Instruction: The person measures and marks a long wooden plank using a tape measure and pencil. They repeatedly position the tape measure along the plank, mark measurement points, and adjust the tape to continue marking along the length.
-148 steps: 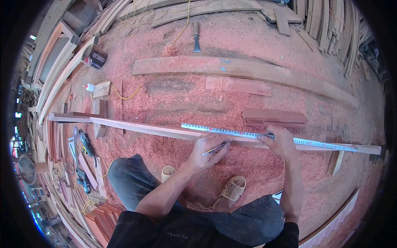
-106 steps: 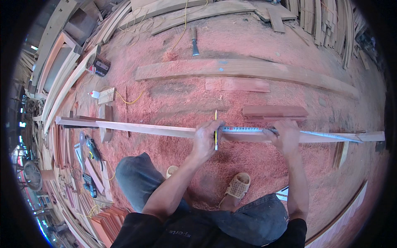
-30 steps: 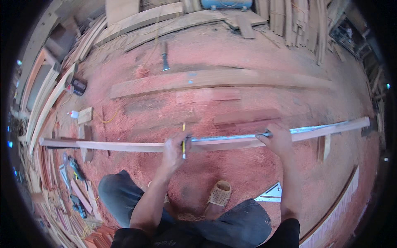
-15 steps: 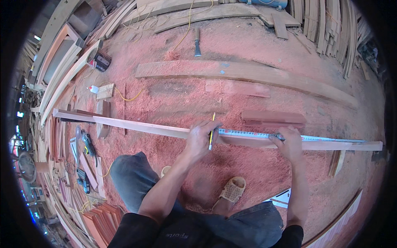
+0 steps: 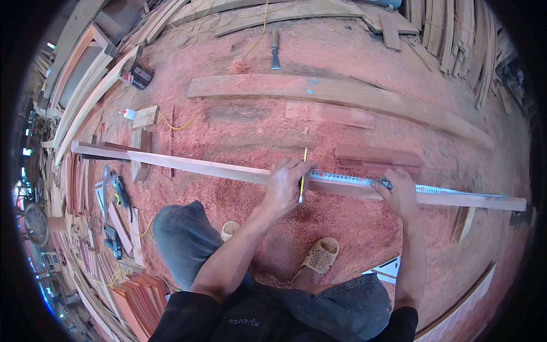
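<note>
A long, pale pink wooden strip (image 5: 199, 166) lies across in front of me, its left part over a wood block (image 5: 141, 155). A white tape measure (image 5: 346, 179) is stretched along its right half. My left hand (image 5: 286, 183) is closed over the strip at the tape's left end, a yellow pencil (image 5: 305, 165) held upright between its fingers. Whether the tape's case is under that hand is hidden. Further right, my right hand (image 5: 400, 194) pinches the tape at the strip, thumb on the near side. A small dark piece shows at its thumb tip, too small to name.
Beyond lie a reddish wood piece (image 5: 379, 156), a long plank (image 5: 342, 97) and a chisel-like tool (image 5: 276, 51). Cordless tools (image 5: 121, 191), a white glue bottle (image 5: 127, 114) and stacked red boards (image 5: 139, 305) are at left. Pink shavings cover the floor (image 5: 245, 205).
My left hand has slid a little to the right along the strip, carrying the pencil. My right hand stays at about the same place on the tape. The view has shifted slightly.
</note>
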Demonstrator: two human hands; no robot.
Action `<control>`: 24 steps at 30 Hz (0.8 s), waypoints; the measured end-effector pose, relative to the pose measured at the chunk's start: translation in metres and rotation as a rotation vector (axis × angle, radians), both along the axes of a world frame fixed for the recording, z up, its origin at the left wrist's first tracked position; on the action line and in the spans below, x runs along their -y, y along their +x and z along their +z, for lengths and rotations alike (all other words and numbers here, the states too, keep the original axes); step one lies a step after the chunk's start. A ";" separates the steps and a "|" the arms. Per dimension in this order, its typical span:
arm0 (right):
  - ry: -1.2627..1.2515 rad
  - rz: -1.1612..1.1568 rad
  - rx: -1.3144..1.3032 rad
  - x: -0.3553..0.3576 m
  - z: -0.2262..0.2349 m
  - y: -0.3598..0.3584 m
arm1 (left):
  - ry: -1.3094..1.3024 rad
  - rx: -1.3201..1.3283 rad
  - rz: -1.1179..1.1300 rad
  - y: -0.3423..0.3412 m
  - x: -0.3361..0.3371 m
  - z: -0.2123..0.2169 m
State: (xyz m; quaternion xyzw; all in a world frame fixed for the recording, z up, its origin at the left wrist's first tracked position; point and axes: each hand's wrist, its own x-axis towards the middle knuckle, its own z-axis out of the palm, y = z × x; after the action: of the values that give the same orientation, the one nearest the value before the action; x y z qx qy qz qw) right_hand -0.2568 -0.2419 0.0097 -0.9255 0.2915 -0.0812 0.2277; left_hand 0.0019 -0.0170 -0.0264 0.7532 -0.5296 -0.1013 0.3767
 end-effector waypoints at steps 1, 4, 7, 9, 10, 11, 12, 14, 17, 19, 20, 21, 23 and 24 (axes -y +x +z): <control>-0.002 -0.003 0.000 0.000 0.001 0.000 | -0.011 0.019 0.006 0.000 -0.001 -0.001; 0.014 0.008 0.004 0.000 0.002 0.000 | 0.065 -0.053 0.003 0.000 -0.001 -0.002; 0.030 -0.030 0.001 -0.001 0.001 -0.001 | 0.070 -0.071 0.018 -0.001 0.000 -0.002; 0.012 -0.035 0.002 -0.003 -0.001 -0.001 | 0.023 -0.038 0.016 0.000 0.001 -0.002; 0.009 -0.053 -0.010 -0.003 0.000 -0.002 | -0.005 -0.013 0.016 0.000 0.002 -0.002; 0.012 -0.047 0.002 -0.004 0.000 -0.002 | -0.008 -0.027 0.001 0.000 0.002 -0.002; 0.019 -0.046 0.012 -0.004 0.000 -0.002 | -0.015 -0.027 -0.009 0.001 0.001 -0.001; 0.030 -0.042 0.009 -0.004 0.001 -0.001 | -0.021 -0.016 -0.012 0.001 0.001 0.002; 0.045 -0.037 -0.026 -0.003 0.003 0.000 | -0.053 0.031 0.017 -0.001 0.001 0.011; 0.057 -0.046 -0.038 -0.003 0.003 0.000 | -0.128 0.088 0.049 -0.003 0.003 0.019; 0.039 -0.038 -0.027 -0.002 0.002 0.000 | -0.162 0.056 0.072 -0.006 0.004 0.024; 0.028 -0.042 -0.020 -0.002 0.001 0.000 | -0.194 0.023 0.092 -0.010 0.004 0.028; 0.021 -0.033 -0.001 -0.003 -0.001 -0.001 | -0.212 -0.066 0.057 -0.019 0.001 0.036; 0.024 -0.019 0.014 -0.002 -0.002 -0.001 | -0.199 -0.119 0.005 -0.023 -0.001 0.039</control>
State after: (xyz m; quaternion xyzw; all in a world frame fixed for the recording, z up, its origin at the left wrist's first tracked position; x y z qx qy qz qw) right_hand -0.2583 -0.2399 0.0081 -0.9193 0.2998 -0.0862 0.2400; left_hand -0.0214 -0.0157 0.0130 0.7062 -0.5118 -0.0918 0.4806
